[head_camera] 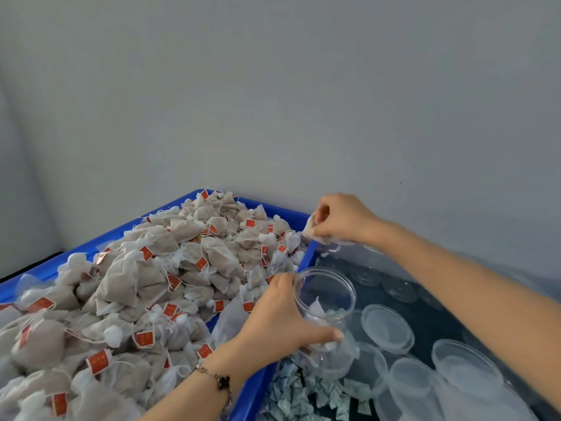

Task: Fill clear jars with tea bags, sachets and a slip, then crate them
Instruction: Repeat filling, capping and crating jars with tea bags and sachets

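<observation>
My left hand (280,319) grips a clear jar (326,311) tilted toward me beside the blue tray's right edge. Inside the jar lie a white sachet and some pale green pieces. Farther back, my right hand (343,218) pinches a beige tea bag (312,230) over the tray's far right corner, above and behind the jar. The blue tray (103,243) is heaped with beige tea bags (158,284) carrying red tags and white strings.
Small pale green sachets (306,396) lie in a pile at the bottom, right of the tray. Several clear lids and jars (388,328) cover the dark surface at the right. A grey wall rises close behind everything.
</observation>
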`<state>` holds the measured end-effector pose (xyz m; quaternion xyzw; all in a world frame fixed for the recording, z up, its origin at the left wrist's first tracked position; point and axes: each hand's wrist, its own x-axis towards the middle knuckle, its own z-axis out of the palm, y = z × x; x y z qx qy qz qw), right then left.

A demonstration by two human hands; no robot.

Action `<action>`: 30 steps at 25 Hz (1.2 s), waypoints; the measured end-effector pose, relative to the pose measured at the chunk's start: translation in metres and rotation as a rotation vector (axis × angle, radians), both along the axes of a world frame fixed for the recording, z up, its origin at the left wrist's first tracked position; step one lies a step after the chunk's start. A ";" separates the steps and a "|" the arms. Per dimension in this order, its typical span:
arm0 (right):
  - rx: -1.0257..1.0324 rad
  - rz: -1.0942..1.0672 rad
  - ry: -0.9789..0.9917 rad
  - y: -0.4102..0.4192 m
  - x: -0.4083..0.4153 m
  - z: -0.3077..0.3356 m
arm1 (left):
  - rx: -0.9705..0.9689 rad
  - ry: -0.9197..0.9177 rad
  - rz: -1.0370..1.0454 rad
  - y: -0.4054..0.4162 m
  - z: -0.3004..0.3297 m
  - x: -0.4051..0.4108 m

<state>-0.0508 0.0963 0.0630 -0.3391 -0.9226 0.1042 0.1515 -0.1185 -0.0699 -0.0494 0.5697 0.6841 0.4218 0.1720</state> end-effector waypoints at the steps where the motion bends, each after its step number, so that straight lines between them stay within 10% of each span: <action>1: -0.032 0.033 0.035 -0.011 0.014 0.012 | 0.009 -0.012 0.000 0.000 0.001 0.002; 11: -0.038 0.160 -0.097 -0.032 0.013 -0.008 | -0.004 0.051 -0.080 -0.004 0.005 0.007; 16: -0.076 0.255 -0.554 0.016 -0.067 -0.060 | -0.004 0.056 -0.183 -0.009 0.024 -0.005; 24: -0.108 0.210 -0.332 0.041 -0.114 -0.100 | -0.001 0.376 -0.115 0.007 -0.029 -0.044; 30: -0.033 0.160 -0.076 0.021 -0.070 -0.049 | -0.157 0.056 -0.226 0.001 0.024 -0.014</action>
